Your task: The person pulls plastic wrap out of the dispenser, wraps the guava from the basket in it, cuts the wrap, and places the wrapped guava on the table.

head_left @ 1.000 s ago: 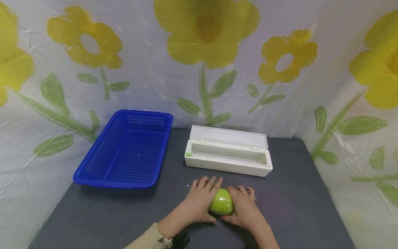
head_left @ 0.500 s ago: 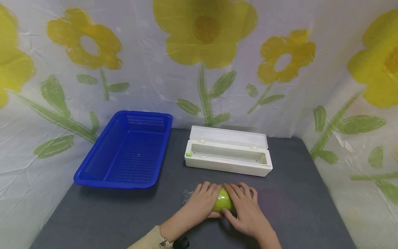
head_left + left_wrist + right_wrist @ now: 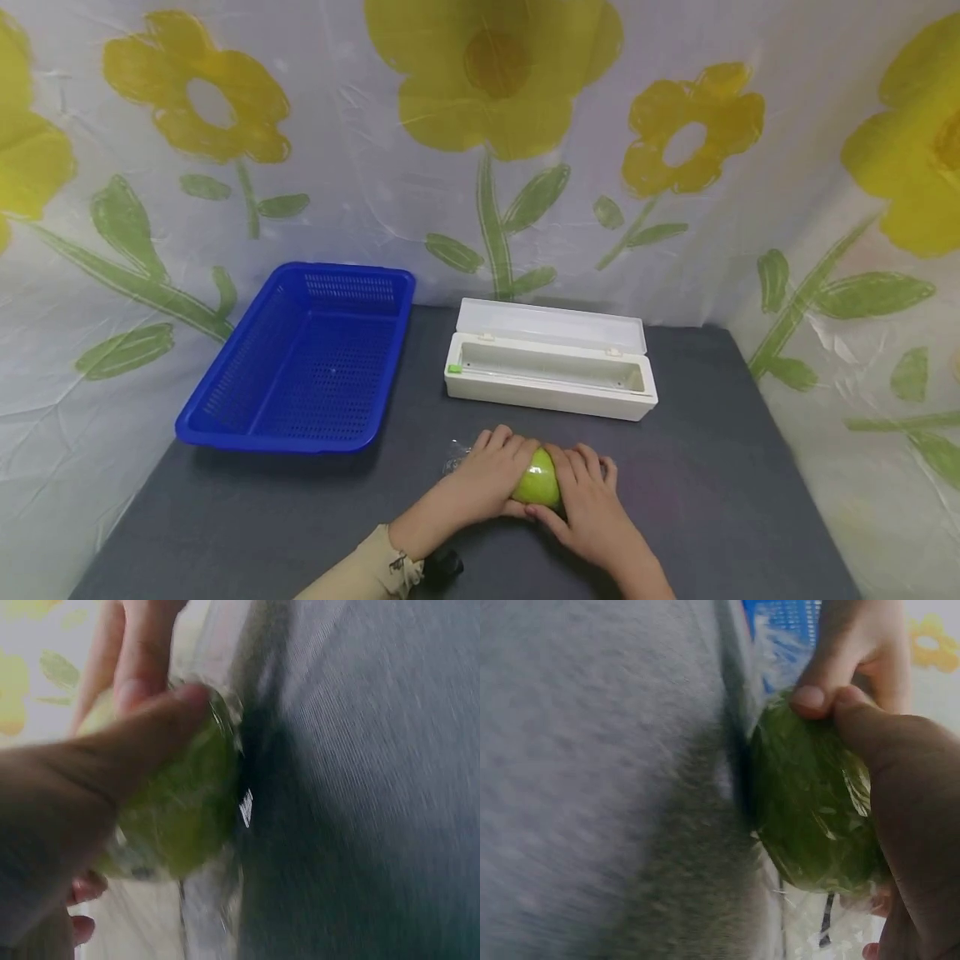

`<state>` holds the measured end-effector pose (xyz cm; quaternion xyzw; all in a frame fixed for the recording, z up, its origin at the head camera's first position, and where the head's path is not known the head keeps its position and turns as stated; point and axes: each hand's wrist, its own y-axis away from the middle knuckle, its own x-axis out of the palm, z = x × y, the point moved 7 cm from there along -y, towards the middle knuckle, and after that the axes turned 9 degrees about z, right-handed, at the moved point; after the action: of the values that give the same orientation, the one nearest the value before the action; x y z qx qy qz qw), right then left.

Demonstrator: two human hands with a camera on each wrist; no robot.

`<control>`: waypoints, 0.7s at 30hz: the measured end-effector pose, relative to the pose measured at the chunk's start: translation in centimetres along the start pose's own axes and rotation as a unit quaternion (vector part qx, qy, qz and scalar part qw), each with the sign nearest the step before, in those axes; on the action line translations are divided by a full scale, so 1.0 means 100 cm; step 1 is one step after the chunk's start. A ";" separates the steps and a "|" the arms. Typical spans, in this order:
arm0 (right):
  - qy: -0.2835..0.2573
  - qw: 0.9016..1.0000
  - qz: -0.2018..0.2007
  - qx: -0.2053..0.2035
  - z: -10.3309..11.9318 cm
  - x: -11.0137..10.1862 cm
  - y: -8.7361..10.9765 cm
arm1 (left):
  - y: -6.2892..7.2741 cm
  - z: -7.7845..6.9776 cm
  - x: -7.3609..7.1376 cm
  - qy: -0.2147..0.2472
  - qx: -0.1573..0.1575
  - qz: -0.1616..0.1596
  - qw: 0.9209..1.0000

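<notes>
A glossy green fruit (image 3: 538,481), much like an apple, sits low over the dark table between both hands. Clear cling film (image 3: 454,457) covers it, with a crumpled end sticking out to the left. My left hand (image 3: 487,477) grips the left side, fingers over the top and thumb low at the front. From the right, my right hand (image 3: 591,510) holds it the same way, the thumbs nearly meeting. Film creases show on the fruit (image 3: 802,795) in the right wrist view. In the left wrist view, the thumb presses film against the fruit (image 3: 184,799).
Behind the hands stands a long white cling film box (image 3: 551,398), its lid raised and a small green piece at its left end. A blue plastic basket (image 3: 288,442) is at the left. A flower-printed curtain (image 3: 360,208) hangs around the dark grey table (image 3: 720,500).
My right hand has shifted its grip, its thumb coming up onto the fruit's front. The left fingers have closed in over the top. Basket and box stay put.
</notes>
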<state>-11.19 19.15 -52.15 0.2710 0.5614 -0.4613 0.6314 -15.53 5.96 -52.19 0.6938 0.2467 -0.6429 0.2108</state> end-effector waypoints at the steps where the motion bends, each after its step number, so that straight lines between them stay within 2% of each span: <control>1: -0.001 1.000 0.001 0.001 -0.001 -0.001 -0.001 | 0.000 0.003 0.000 0.008 -0.005 0.006 1.000; 4: -0.010 1.000 0.011 0.019 -0.006 -0.001 -0.004 | 0.003 0.013 0.004 0.029 -0.032 0.024 0.999; 6: -0.014 0.999 0.017 0.034 -0.010 -0.001 -0.004 | 0.005 0.018 0.007 0.027 -0.050 0.029 0.998; 9: -0.017 0.998 0.016 0.051 -0.011 0.001 -0.001 | 0.011 0.019 0.013 0.004 -0.064 0.020 0.998; 14: -0.017 0.998 0.014 0.051 -0.011 0.001 -0.002 | 0.015 0.017 0.018 -0.014 -0.074 0.004 0.997; 21: -0.017 0.998 0.029 0.051 -0.009 -0.001 -0.004 | 0.016 0.020 0.011 0.061 -0.094 0.021 0.993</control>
<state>-11.98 19.82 -52.21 0.3111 0.5182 -0.4758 0.6390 -16.09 3.53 -53.53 0.7137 0.3036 -0.5688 0.2736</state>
